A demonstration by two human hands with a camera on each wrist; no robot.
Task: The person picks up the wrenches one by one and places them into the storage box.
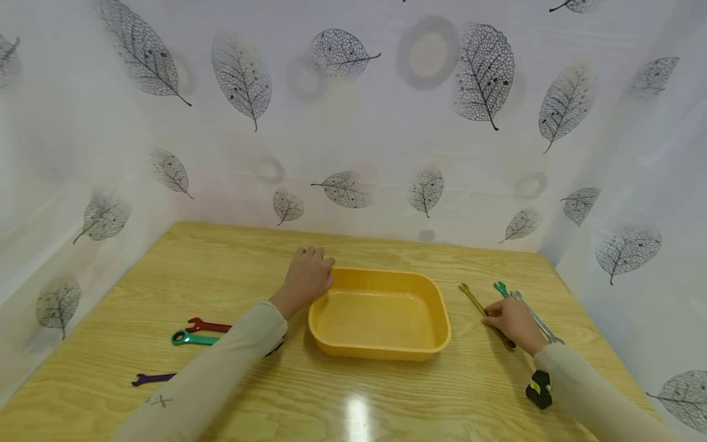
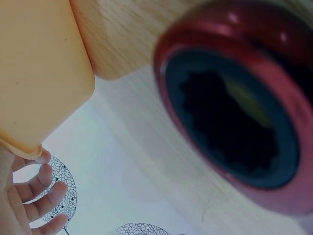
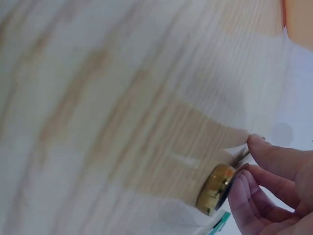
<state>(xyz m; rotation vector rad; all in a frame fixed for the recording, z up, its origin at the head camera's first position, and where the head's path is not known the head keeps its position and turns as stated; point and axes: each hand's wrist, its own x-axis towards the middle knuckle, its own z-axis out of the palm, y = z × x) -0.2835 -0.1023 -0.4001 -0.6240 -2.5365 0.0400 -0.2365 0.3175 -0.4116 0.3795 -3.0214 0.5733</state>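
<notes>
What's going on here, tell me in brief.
A person's left hand holds the far left corner of a yellow tray. Their right hand pinches a gold wrench to the tray's right, near a green wrench and a silver wrench. Left of the tray lie red, green and purple wrenches, partly behind the left sleeve.

We find the head view above and behind the left fingers and right fingers, facing forward and down; wrist views face theirs closely. Left wrist and head share the tray; right wrist and head, the gold wrench.
</notes>
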